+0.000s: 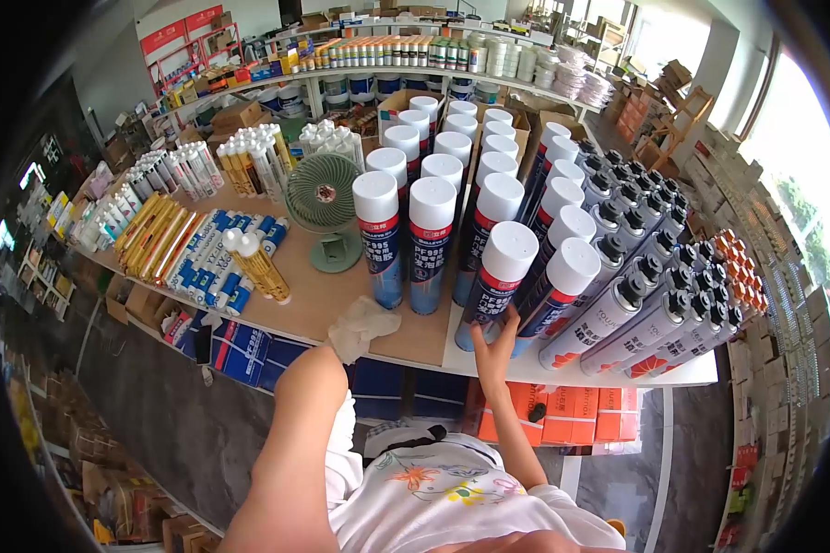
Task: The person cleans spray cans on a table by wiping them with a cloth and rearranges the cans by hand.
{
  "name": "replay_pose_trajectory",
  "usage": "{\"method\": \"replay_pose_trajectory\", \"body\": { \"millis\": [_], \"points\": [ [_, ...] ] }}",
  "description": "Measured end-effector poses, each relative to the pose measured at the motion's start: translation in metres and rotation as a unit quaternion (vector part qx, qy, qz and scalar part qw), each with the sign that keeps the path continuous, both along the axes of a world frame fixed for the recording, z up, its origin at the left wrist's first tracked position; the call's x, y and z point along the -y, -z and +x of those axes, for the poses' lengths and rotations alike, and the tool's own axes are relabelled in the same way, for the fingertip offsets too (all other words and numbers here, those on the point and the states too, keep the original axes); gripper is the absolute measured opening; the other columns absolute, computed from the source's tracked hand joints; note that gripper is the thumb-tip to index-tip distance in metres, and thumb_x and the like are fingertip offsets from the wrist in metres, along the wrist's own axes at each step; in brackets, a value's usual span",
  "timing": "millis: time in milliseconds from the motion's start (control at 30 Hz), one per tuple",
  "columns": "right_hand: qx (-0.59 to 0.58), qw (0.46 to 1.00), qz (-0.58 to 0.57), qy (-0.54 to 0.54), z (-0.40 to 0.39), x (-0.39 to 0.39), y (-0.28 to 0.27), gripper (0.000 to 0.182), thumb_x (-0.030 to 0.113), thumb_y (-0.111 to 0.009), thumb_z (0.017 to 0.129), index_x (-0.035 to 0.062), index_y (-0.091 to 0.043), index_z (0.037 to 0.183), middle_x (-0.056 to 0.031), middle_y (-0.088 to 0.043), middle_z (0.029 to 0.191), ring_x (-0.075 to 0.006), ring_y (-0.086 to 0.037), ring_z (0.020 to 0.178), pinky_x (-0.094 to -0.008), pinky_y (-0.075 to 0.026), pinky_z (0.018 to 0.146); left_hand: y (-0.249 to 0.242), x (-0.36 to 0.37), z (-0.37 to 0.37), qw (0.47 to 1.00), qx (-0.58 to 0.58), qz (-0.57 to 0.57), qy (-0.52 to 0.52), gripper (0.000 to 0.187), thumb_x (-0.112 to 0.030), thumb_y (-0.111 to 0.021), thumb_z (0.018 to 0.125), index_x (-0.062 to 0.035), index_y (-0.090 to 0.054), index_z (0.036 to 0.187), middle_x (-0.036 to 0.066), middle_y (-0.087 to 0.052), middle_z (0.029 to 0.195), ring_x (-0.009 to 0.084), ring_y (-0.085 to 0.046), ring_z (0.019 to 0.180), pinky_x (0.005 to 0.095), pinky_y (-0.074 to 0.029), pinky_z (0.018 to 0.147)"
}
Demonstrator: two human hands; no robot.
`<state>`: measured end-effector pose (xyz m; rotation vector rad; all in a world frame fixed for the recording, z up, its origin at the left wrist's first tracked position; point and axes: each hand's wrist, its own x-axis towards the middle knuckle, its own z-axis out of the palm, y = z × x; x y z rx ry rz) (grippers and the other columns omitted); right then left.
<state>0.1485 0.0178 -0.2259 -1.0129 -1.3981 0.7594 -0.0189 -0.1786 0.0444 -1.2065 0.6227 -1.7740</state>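
Observation:
A crumpled beige cloth [367, 324] lies against the table's front edge. My left hand [344, 348] is at the cloth, which covers most of its fingers. My right hand [495, 343] has its thumb and fingers round the lower part of a foam spray can [493, 293] with a white cap and dark blue label. Close beside that hand stands another white-capped can [549, 300]. Left of it are two more such cans, one [431, 244] in front of rows of the same kind. Grey cans with black tops [609, 313] stand to the right.
A green fan [325, 194] stands left of the cans on the brown tabletop [327, 290]. Sealant tubes [235, 253] and gold cartridges [157, 235] fill the left side. Orange boxes [572, 413] sit under the table. Shelves with jars [387, 53] curve behind.

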Motion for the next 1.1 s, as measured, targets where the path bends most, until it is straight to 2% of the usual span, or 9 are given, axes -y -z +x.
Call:
{"method": "replay_pose_trajectory", "body": {
  "millis": [100, 200, 267, 367, 500, 700, 833, 933, 1100],
  "points": [
    [-0.010, 1.000, -0.011, -0.006, 0.000, 0.003, -0.008, 0.068, 0.009, -0.070, 0.082, -0.0074, -0.033, 0.137, -0.0219, -0.048, 0.129, -0.0306, -0.050, 0.118, -0.0394, -0.038, 0.103, 0.018, -0.013, -0.009, 0.999, 0.044, 0.031, -0.006, 0.006, -0.015, -0.057, 0.093, -0.0101, -0.061, 0.091, 0.001, -0.056, 0.100, 0.0131, -0.054, 0.083, 0.0263, -0.047, 0.077],
    [0.002, 1.000, 0.009, -0.005, -0.002, 0.003, -0.020, 0.066, 0.006, -0.069, 0.085, -0.0045, -0.031, 0.138, -0.0197, -0.049, 0.130, -0.0239, -0.050, 0.118, -0.0340, -0.039, 0.101, 0.082, -0.056, -0.036, 0.952, 0.085, -0.293, -0.011, 0.014, -0.020, -0.053, 0.095, -0.0115, -0.048, 0.105, 0.002, -0.055, 0.088, 0.0171, -0.055, 0.078, 0.0299, -0.050, 0.060],
    [-0.018, 1.000, 0.003, -0.011, -0.002, 0.001, -0.034, 0.067, 0.008, -0.070, 0.085, -0.0049, -0.031, 0.139, -0.0190, -0.050, 0.129, -0.0233, -0.050, 0.118, -0.0335, -0.038, 0.101, 0.137, -0.093, -0.050, 0.811, 0.151, -0.565, -0.026, 0.015, -0.008, -0.054, 0.094, -0.0015, -0.052, 0.108, 0.012, -0.062, 0.094, 0.0207, -0.060, 0.073, 0.0351, -0.054, 0.066],
    [0.006, 1.000, 0.021, -0.007, -0.002, -0.009, -0.035, 0.069, 0.008, -0.071, 0.085, -0.0047, -0.031, 0.139, -0.0184, -0.051, 0.128, -0.0233, -0.050, 0.117, -0.0336, -0.038, 0.101, 0.212, -0.122, -0.086, 0.521, 0.094, -0.837, -0.143, 0.029, -0.006, -0.065, 0.089, -0.0017, -0.058, 0.117, 0.012, -0.062, 0.110, 0.0241, -0.063, 0.102, 0.0351, -0.050, 0.089],
    [0.031, 0.997, 0.053, 0.037, -0.010, -0.014, -0.050, 0.072, 0.013, -0.074, 0.083, -0.0049, -0.032, 0.139, -0.0178, -0.053, 0.125, -0.0234, -0.052, 0.113, -0.0335, -0.040, 0.100, 0.267, -0.125, -0.102, 0.396, 0.044, -0.892, -0.214, 0.046, -0.022, -0.073, 0.083, -0.0050, -0.056, 0.122, 0.014, -0.060, 0.114, 0.0360, -0.056, 0.108, 0.0456, -0.045, 0.093],
    [0.018, 0.997, 0.052, 0.047, -0.016, -0.021, -0.066, 0.074, 0.018, -0.078, 0.081, -0.0046, -0.035, 0.137, -0.0176, -0.055, 0.123, -0.0242, -0.053, 0.111, -0.0334, -0.040, 0.099, 0.282, -0.124, -0.096, 0.383, -0.038, -0.830, -0.403, 0.045, -0.025, -0.077, 0.077, -0.0043, -0.059, 0.113, 0.013, -0.062, 0.112, 0.0352, -0.058, 0.100, 0.0433, -0.046, 0.085],
    [0.021, 0.995, 0.079, 0.058, -0.014, -0.025, -0.076, 0.080, 0.019, -0.080, 0.077, -0.0053, -0.034, 0.138, -0.0233, -0.055, 0.123, -0.0295, -0.055, 0.113, -0.0374, -0.041, 0.099, 0.291, -0.125, -0.091, 0.388, -0.020, -0.819, -0.423, 0.042, -0.027, -0.077, 0.076, -0.0034, -0.062, 0.107, 0.013, -0.065, 0.102, 0.0343, -0.059, 0.094, 0.0417, -0.045, 0.084],
    [0.009, 0.998, 0.049, 0.031, -0.012, -0.029, -0.074, 0.077, 0.020, -0.081, 0.076, -0.0040, -0.037, 0.134, -0.0221, -0.058, 0.118, -0.0287, -0.058, 0.108, -0.0368, -0.045, 0.094, 0.294, -0.122, -0.090, 0.351, 0.069, -0.853, -0.379, 0.037, -0.028, -0.075, 0.080, -0.0014, -0.063, 0.102, 0.014, -0.066, 0.093, 0.0362, -0.061, 0.089, 0.0409, -0.047, 0.082],
    [0.002, 0.999, 0.039, 0.021, -0.011, -0.031, -0.076, 0.071, 0.021, -0.082, 0.076, -0.0033, -0.040, 0.128, -0.0207, -0.060, 0.113, -0.0276, -0.061, 0.102, -0.0363, -0.047, 0.090, 0.325, -0.131, -0.115, 0.335, 0.248, -0.902, -0.110, 0.040, -0.033, -0.074, 0.084, 0.0031, -0.062, 0.098, 0.018, -0.066, 0.089, 0.0325, -0.064, 0.084, 0.0372, -0.050, 0.072]
  ]
}}
